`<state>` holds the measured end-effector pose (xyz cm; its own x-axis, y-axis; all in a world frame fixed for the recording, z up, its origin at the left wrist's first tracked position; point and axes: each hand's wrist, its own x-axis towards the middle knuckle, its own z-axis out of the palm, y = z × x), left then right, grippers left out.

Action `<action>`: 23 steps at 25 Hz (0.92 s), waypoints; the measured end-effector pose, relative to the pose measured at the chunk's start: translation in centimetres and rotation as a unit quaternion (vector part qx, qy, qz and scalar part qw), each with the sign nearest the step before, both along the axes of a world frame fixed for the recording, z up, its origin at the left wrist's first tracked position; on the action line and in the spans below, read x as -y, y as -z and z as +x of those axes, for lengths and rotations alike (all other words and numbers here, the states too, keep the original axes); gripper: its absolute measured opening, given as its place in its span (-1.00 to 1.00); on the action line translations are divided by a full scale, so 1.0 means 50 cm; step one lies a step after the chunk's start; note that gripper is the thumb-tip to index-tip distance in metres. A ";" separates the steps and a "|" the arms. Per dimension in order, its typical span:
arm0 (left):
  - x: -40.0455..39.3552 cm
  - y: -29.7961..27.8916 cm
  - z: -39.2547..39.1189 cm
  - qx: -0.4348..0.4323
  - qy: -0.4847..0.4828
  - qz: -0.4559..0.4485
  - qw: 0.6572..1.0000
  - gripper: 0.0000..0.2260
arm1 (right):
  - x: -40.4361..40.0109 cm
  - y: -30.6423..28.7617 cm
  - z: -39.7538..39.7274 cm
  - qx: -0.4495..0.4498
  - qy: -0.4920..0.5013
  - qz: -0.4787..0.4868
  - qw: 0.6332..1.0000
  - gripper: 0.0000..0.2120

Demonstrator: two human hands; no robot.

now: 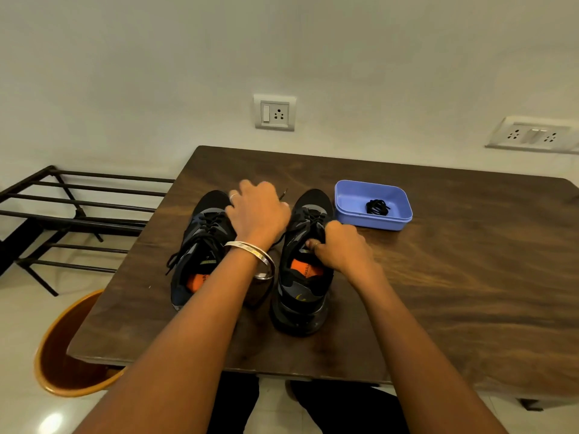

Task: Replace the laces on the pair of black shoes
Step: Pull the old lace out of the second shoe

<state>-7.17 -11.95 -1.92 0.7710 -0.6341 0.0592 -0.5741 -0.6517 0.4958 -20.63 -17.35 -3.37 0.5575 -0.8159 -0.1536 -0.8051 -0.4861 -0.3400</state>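
Head view: a person works two black shoes side by side on a brown bench (438, 277).
Left shoe (200, 245): laced, loose ends trailing off its outer side.
Right shoe (302, 277): just beside the left, toes to the wall.
Left hand (258, 211): between the toes, fingers curled, pinching a lace end (283, 194) that sticks out past the knuckles.
Right hand (340, 249): at the right shoe's tongue, fingers curled on its laces.
Tray (344, 211): blue, right of the shoes, holding a coiled black lace (377, 207), well apart from both hands.
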 end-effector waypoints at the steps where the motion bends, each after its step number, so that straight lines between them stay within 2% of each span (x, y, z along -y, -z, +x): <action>1: 0.002 -0.005 -0.005 -0.032 0.061 0.008 0.998 -0.77 | 0.007 0.002 0.003 0.031 -0.015 -0.031 0.999 -0.69; 3: -0.003 -0.006 -0.032 -0.090 0.163 0.103 0.977 -0.76 | 0.015 0.008 0.013 0.060 -0.057 -0.083 0.993 -0.63; 5: -0.015 0.009 -0.058 -0.086 0.207 0.176 0.959 -0.77 | 0.015 0.017 0.023 0.031 -0.090 -0.105 0.990 -0.65; 7: -0.024 0.035 -0.060 -0.092 0.187 0.164 0.964 -0.74 | 0.013 0.027 0.028 0.015 -0.098 -0.114 0.989 -0.64; 10: -0.031 0.055 -0.049 -0.130 0.139 0.117 0.975 -0.72 | 0.015 0.038 0.035 0.045 -0.076 -0.138 0.986 -0.66; 14: -0.035 0.050 -0.072 -0.069 0.140 0.102 0.982 -0.75 | 0.001 0.039 0.045 0.054 -0.049 -0.185 0.980 -0.77; 18: -0.037 0.048 -0.084 -0.007 0.149 0.121 0.981 -0.74 | -0.003 0.034 0.043 0.072 -0.051 -0.215 0.973 -0.77; 21: -0.037 0.053 -0.090 0.010 0.142 0.119 0.983 -0.74 | -0.008 0.036 0.043 0.105 -0.027 -0.199 0.974 -0.77; 23: -0.037 0.052 -0.092 0.011 0.135 0.121 0.983 -0.74 | -0.007 0.037 0.043 0.158 0.038 -0.145 0.976 -0.85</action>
<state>-11.78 -10.12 -4.53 0.5722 -0.8135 -0.1041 -0.7518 -0.5710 0.3298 -18.48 -17.02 -5.25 0.4764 -0.8402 0.2591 -0.7195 -0.5419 -0.4343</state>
